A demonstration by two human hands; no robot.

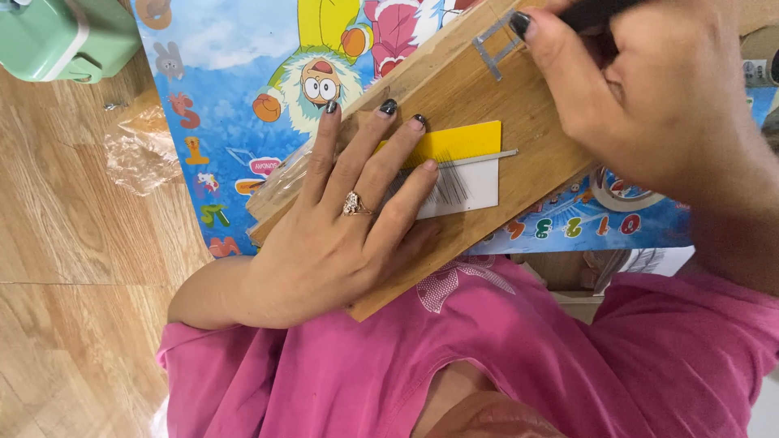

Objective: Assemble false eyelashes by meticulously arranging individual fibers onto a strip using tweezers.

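The pink shirt (519,349) sits below the wooden board (487,105), where the left hand (341,227) lies flat, fingers spread, pinning a white card (466,188) of fine dark fibres, and the right hand (649,89) grips a dark tool; any slip could scatter them

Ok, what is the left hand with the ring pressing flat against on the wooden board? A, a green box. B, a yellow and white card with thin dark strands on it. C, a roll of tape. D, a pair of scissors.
B: the left hand lies spread on the wooden board, its fingertips resting on the yellow and white card with thin dark strands across it.
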